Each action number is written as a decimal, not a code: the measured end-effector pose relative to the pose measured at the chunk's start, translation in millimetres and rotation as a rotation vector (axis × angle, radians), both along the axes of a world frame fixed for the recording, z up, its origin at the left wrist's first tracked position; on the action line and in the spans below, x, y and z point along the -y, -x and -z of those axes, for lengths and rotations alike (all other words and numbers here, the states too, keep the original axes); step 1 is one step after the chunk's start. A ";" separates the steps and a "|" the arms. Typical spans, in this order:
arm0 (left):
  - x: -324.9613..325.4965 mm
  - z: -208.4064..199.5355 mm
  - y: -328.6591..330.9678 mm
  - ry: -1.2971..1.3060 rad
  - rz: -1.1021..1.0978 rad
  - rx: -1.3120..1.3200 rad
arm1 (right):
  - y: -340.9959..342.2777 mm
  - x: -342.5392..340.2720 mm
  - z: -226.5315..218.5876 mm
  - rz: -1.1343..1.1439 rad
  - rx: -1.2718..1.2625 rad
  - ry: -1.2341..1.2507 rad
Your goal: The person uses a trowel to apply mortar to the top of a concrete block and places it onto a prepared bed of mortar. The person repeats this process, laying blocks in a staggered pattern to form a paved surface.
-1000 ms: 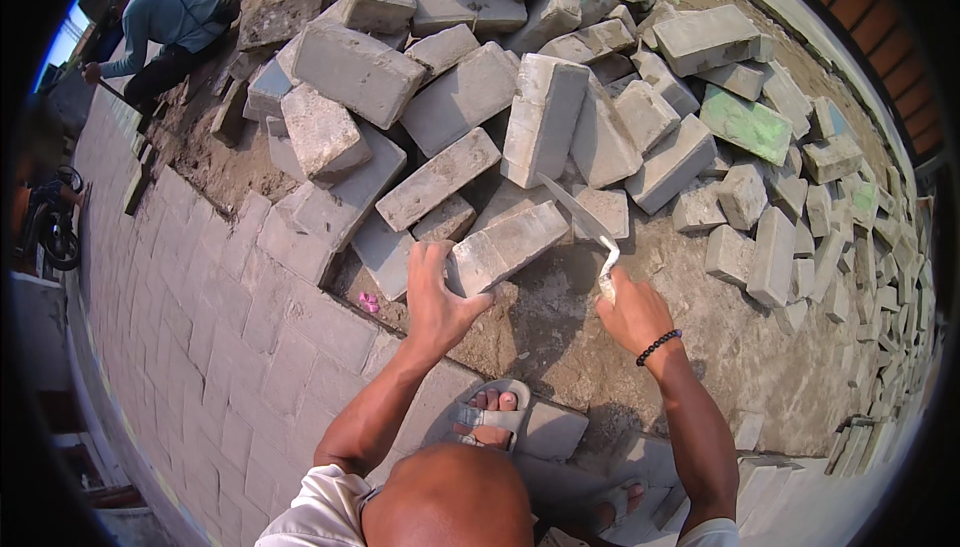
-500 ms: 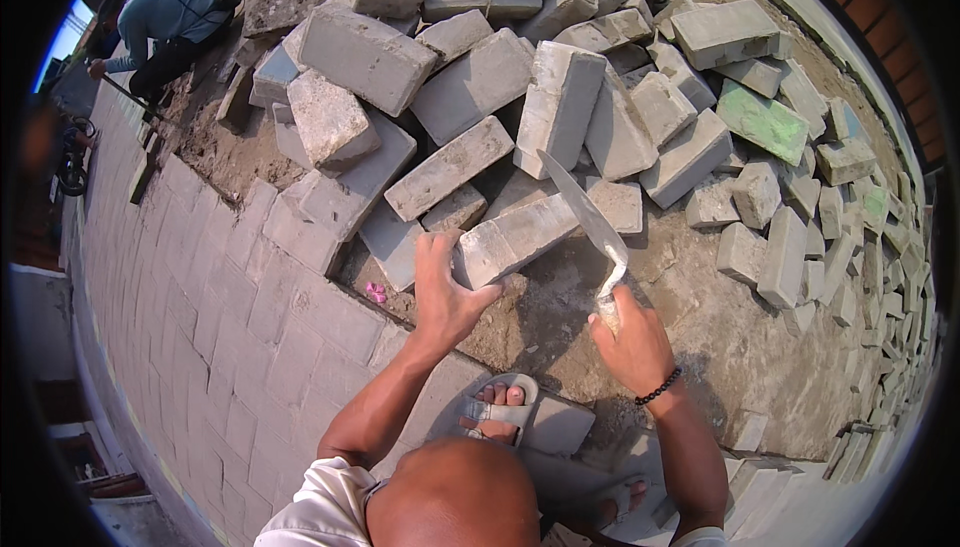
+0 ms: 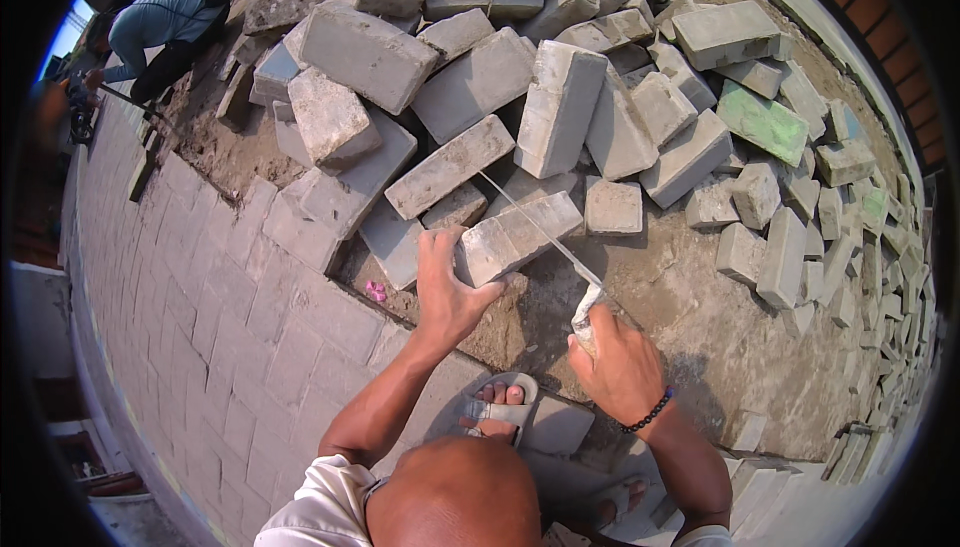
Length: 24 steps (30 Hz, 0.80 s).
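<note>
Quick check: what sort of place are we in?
Probably an outdoor paving site: there's a loose heap of grey rectangular concrete blocks, flat grey block paving, and bare brown soil alongside.

The left arm (image 3: 385, 394) is stretched forward and the left hand (image 3: 449, 293) is held with its fingers pointed ahead and thumb stuck out rightward, while the right arm (image 3: 692, 465) is slanted inward and the right hand (image 3: 622, 369) is curled up, tipped to the left.
</note>
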State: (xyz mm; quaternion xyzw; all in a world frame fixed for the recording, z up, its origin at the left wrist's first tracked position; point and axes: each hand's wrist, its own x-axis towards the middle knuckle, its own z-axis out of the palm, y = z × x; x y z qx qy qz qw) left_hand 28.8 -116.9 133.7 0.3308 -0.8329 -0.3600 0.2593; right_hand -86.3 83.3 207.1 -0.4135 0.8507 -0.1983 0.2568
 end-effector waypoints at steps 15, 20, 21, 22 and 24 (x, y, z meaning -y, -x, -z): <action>25.1 19.7 -28.5 -0.123 -0.028 0.004 | -8.1 -4.5 39.9 0.073 -0.043 -0.026; 34.7 37.6 -47.8 -0.210 -0.087 0.035 | 1.1 -2.1 64.9 -0.021 -0.118 -0.002; 35.5 46.8 -54.4 -0.177 -0.102 0.026 | -0.2 4.9 62.8 -0.024 -0.067 0.003; 35.9 48.4 -54.3 -0.143 -0.111 0.006 | -2.2 8.1 59.4 0.003 -0.015 0.017; 35.0 60.0 -60.6 -0.236 -0.059 -0.004 | -6.1 10.5 53.0 0.056 0.086 0.047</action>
